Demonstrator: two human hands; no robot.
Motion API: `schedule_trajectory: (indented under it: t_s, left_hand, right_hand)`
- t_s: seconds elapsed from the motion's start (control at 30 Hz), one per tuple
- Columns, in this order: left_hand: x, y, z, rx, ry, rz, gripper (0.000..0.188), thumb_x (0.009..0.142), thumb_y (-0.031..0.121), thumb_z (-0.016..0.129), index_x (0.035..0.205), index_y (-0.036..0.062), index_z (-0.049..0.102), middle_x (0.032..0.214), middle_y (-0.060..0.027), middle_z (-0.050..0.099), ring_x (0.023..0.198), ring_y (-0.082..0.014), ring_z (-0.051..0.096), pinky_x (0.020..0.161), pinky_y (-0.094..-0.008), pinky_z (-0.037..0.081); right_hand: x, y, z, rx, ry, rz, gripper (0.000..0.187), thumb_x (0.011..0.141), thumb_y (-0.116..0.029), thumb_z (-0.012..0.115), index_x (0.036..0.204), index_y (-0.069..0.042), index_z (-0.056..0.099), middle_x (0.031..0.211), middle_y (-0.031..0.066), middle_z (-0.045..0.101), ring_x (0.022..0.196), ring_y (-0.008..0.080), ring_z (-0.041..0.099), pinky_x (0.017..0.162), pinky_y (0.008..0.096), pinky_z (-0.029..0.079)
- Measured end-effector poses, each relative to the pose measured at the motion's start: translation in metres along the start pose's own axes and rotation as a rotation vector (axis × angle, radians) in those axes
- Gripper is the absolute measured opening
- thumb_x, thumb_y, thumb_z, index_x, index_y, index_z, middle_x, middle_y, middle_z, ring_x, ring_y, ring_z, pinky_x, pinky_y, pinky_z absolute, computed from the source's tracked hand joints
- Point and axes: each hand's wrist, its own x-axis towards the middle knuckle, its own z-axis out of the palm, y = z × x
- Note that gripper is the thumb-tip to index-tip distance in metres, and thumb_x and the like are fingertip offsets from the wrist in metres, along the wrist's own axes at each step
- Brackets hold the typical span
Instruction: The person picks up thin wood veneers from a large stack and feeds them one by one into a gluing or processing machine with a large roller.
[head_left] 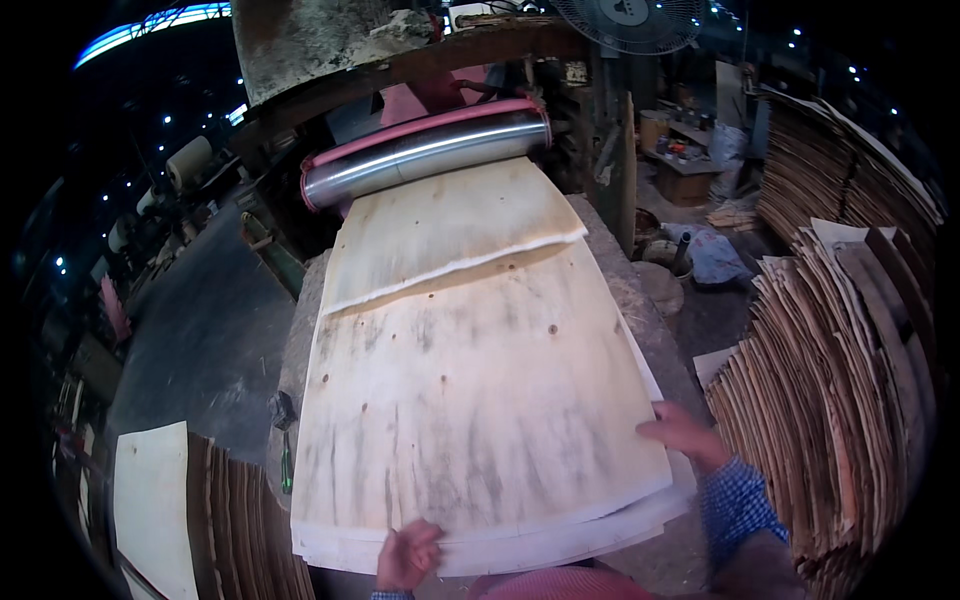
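Note:
A pale wood veneer sheet (480,390) with knots and grey streaks lies on top of a stack in front of me. Beyond it, another veneer sheet (450,235) overlaps its far part and reaches up to a shiny metal roller (430,155). My left hand (408,556) is at the near edge of the stack with its fingers curled in; whether anything is between them is hidden. At the right edge of the top sheet, my right hand (688,434) has its fingertips on the edge, slightly blurred, closed on it. Pale sheet edges (600,530) show underneath.
Tall veneer stacks (820,390) stand close on my right, with another stack (210,510) at the lower left. A green-handled tool (287,465) lies beside the sheets. A pink bar (420,130) runs along the roller, and a fan (630,20) hangs above right.

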Motion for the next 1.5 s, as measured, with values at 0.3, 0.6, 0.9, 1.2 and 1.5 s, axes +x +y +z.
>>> schedule_trajectory:
  t_s: [0.3,0.6,0.9,1.2,1.5]
  left_hand:
    - [-0.022,-0.008,0.086,-0.250,0.012,0.357,0.065,0.094,0.055,0.043,0.133,0.0039,0.043,0.119,-0.0144,0.060,0.099,-0.0333,0.063,0.074,-0.0351,0.056]
    - [0.021,0.022,0.008,-0.052,0.068,0.200,0.040,0.096,0.035,0.048,0.123,0.0055,0.050,0.111,-0.0105,0.063,0.091,-0.0235,0.064,0.067,-0.0295,0.054]
    - [-0.040,-0.025,0.015,0.006,0.297,0.285,0.060,0.093,0.045,0.046,0.134,0.0013,0.042,0.123,-0.0187,0.058,0.093,-0.0300,0.065,0.072,-0.0317,0.056]
    - [0.036,0.069,0.138,-0.194,0.092,0.420,0.018,0.094,0.015,0.052,0.107,0.0028,0.054,0.095,-0.0065,0.064,0.081,-0.0184,0.062,0.066,-0.0284,0.051]
    - [0.220,0.110,0.136,0.093,0.115,0.419,0.018,0.095,0.015,0.051,0.109,0.0035,0.050,0.090,-0.0100,0.063,0.075,-0.0230,0.064,0.055,-0.0280,0.051]
  right_hand:
    - [-0.027,-0.005,-0.006,0.593,0.184,-0.007,0.040,0.081,-0.012,0.058,0.117,0.005,0.058,0.106,0.0149,0.066,0.093,0.0224,0.065,0.083,0.0323,0.052]
    - [-0.026,0.040,0.006,0.589,0.280,0.069,0.040,0.081,-0.012,0.058,0.118,0.002,0.058,0.108,0.0128,0.066,0.095,0.0214,0.064,0.084,0.0318,0.050]
    - [-0.078,-0.033,-0.004,0.494,0.374,-0.109,0.044,0.083,-0.020,0.057,0.118,0.007,0.057,0.103,0.0163,0.066,0.091,0.0214,0.064,0.082,0.0319,0.051]
    - [0.023,0.002,-0.013,0.713,0.309,-0.463,0.043,0.095,-0.033,0.050,0.123,-0.001,0.056,0.113,0.0119,0.064,0.107,0.0241,0.060,0.092,0.0343,0.048]
    - [-0.023,0.144,0.040,-1.015,0.605,-0.289,0.044,0.078,-0.013,0.063,0.118,0.003,0.055,0.121,0.0241,0.057,0.117,0.0381,0.052,0.101,0.0441,0.040]
